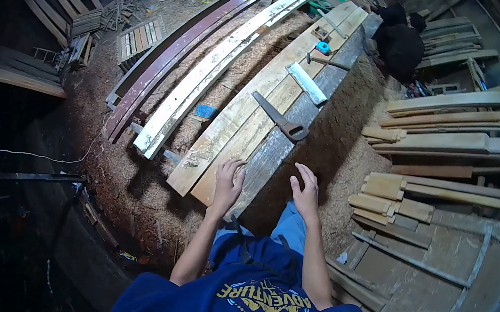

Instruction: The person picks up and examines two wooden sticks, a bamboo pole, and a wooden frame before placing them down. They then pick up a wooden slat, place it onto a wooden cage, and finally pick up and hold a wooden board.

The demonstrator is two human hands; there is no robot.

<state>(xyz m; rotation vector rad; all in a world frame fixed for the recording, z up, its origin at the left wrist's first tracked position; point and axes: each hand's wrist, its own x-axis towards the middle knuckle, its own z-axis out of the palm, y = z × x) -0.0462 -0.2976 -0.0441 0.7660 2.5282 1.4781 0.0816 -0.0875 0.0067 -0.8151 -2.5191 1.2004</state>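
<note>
My left hand (229, 185) is open over the near end of the wooden boards (220, 146), its fingers apart and nothing in it. To the right of the boards, my right hand (305, 188) hovers with spread fingers, also holding nothing. A handsaw (278, 117) lies across the boards just beyond both hands, its wooden handle to the right. Farther along rest a flat, pale, shiny strip (306, 84), a hammer (328, 62) and a blue tape measure (322, 47). A grey weathered plank (274, 159) runs along the boards' right side.
Left of the boards stand long white-faced beams (210, 70) and a dark reddish beam (179, 72). Stacked timber (459, 132) and a rounded wooden panel (435, 272) line the right. Wood shavings (128, 185) cover the floor. Dark figures (399, 46) are at the far right.
</note>
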